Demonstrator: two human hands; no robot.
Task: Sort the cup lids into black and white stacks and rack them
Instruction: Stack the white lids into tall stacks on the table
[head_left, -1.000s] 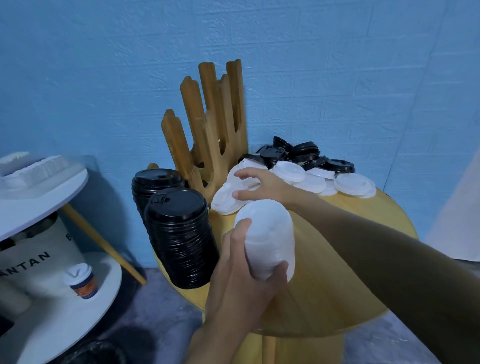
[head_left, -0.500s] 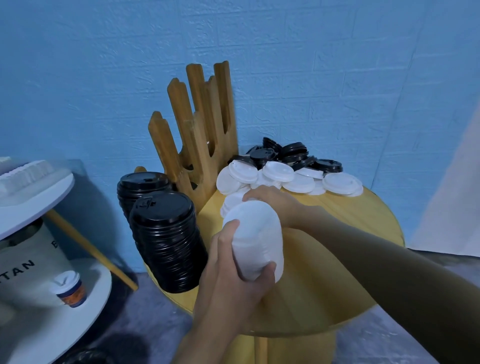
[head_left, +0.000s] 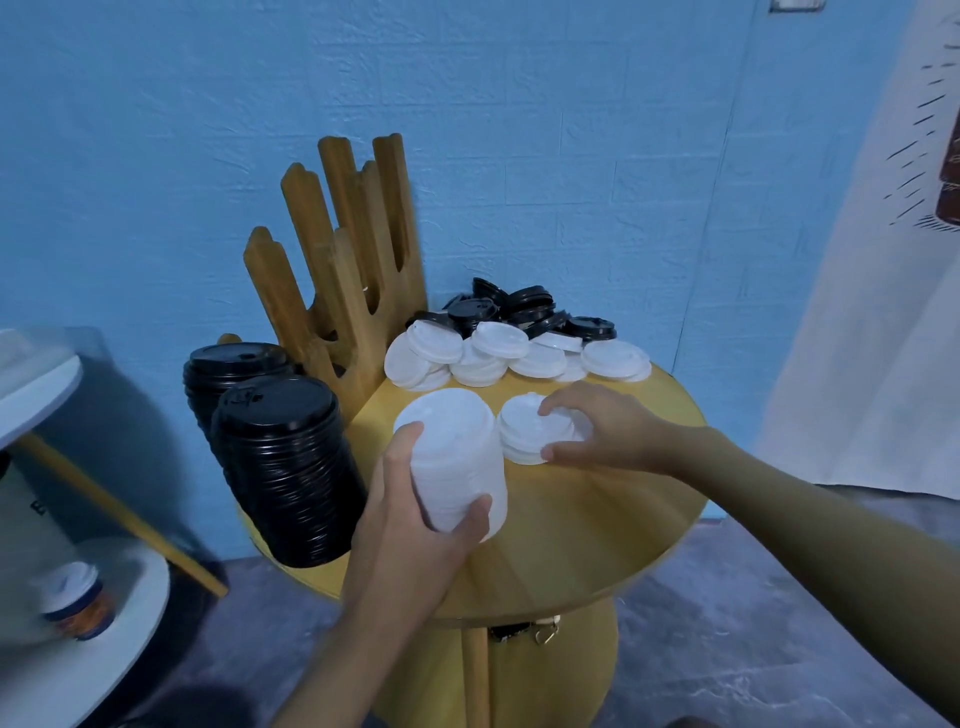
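Observation:
My left hand (head_left: 415, 525) grips a tall stack of white lids (head_left: 457, 457) above the round yellow table (head_left: 587, 530). Just right of it, my right hand (head_left: 602, 431) holds a small bunch of white lids (head_left: 524, 431) by its edges, fingers curled over the top, low on the tabletop. Loose white lids (head_left: 498, 353) lie in a heap at the table's back, with loose black lids (head_left: 524, 309) behind them. Two tall stacks of black lids (head_left: 285, 467) stand at the table's left edge. The wooden rack (head_left: 343, 270) rises behind them.
A blue wall stands close behind the table. A white two-tier side table (head_left: 88, 639) at the left carries a paper cup with a white lid (head_left: 75, 603). A pale curtain (head_left: 872, 322) hangs at the right. Grey floor lies below.
My right hand has drawn a few white lids from the heap at the back toward the table's middle, beside the stack in my left hand. The camera has shifted.

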